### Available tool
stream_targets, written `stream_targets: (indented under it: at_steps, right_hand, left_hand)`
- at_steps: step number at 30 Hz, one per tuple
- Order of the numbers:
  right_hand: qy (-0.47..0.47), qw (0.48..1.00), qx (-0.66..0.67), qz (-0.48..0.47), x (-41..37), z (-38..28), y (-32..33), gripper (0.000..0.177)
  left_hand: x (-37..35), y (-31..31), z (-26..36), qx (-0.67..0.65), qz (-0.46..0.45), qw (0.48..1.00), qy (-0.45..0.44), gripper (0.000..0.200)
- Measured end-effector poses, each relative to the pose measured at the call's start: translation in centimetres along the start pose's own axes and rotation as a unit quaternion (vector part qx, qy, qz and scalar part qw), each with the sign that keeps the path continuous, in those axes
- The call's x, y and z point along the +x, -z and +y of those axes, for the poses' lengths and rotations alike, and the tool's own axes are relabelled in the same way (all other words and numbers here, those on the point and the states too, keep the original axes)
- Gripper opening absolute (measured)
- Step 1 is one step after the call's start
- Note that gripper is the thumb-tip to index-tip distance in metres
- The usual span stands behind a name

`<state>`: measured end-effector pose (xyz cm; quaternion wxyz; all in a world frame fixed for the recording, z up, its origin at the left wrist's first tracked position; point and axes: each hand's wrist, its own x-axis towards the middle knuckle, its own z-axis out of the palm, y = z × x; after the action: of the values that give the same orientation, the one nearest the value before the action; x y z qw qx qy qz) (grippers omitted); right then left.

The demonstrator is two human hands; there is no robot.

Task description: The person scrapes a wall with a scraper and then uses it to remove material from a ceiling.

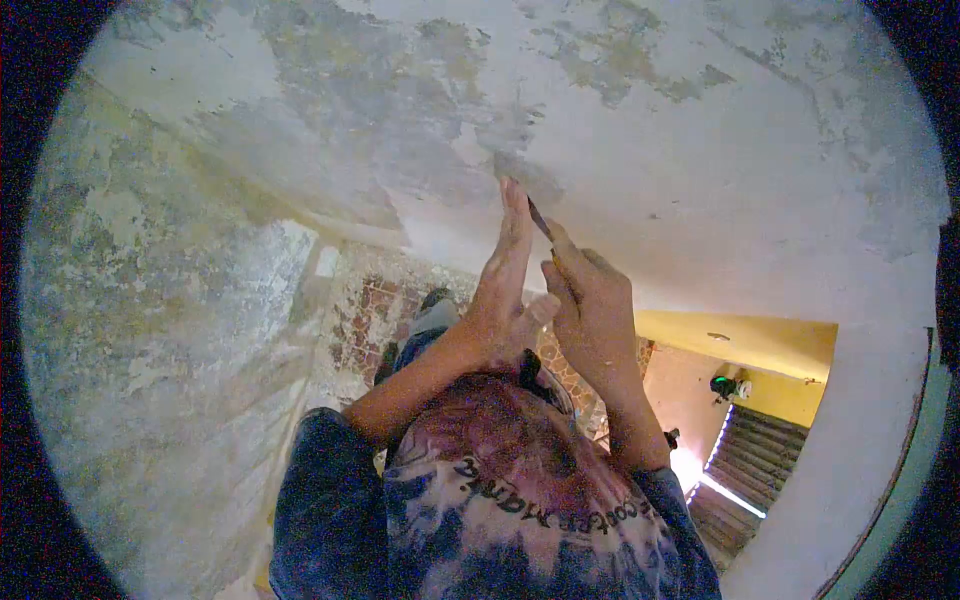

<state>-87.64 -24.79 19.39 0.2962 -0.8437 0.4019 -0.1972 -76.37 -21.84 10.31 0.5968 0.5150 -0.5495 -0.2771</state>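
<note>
My right hand [592, 305] is wrapped around a scraper [538, 214]. Its thin dark blade shows edge-on past the fingers, angled up toward the wall, while the handle is mostly hidden in my grip. Just left of the blade, my left hand [503, 285] is held flat and upright, fingers stretched together and thumb apart. Its fingertips are right at the patchy wall [600, 170], and the blade tip lies close beside them. Grey bare patches and white coating cover this wall around the hands.
A second mottled wall [150, 330] meets it at a corner on the left. Below, a reddish patterned tile floor [375, 310] is spotted with white debris. At the right, an opening leads to a yellow-walled space with a dark slatted shutter [755, 450].
</note>
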Motion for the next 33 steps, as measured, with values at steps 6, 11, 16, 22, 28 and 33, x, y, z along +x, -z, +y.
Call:
stream_targets:
  at_steps: [6, 11, 16, 22, 28, 33]
  right_hand:
    - [0.017, 1.0, 0.011, 0.004, 0.1, -0.6, -0.9, 0.041]
    - [-0.014, 0.998, -0.043, 0.038, 0.4, -0.4, 0.4, 0.037]
    - [-0.025, 0.999, 0.028, 0.009, 0.3, -0.6, -0.6, 0.04]
    - [-0.039, 0.999, 0.004, 0.009, -0.1, -1.2, 0.8, 0.038]
    - [0.001, 1.0, 0.026, 0.004, 0.4, -1.5, 1.1, 0.042]
    - [0.021, 0.999, 0.021, 0.014, 0.5, -0.8, 1.1, 0.041]
  left_hand:
    - [0.2, 2.1, 2.7, 0.019, 0.002, 1.0, -0.015, 0.106]
    - [0.5, 0.9, 1.3, 0.074, -0.049, 0.995, -0.045, 0.106]
    - [0.3, 0.9, 2.6, 0.023, 0.022, 0.998, -0.052, 0.104]
    - [0.5, 1.0, 2.6, 0.064, -0.006, 0.996, -0.054, 0.104]
    - [0.7, 1.4, 2.6, 0.075, 0.005, 0.995, -0.059, 0.105]
    - [1.1, 1.7, 2.8, 0.084, 0.006, 0.994, -0.069, 0.105]
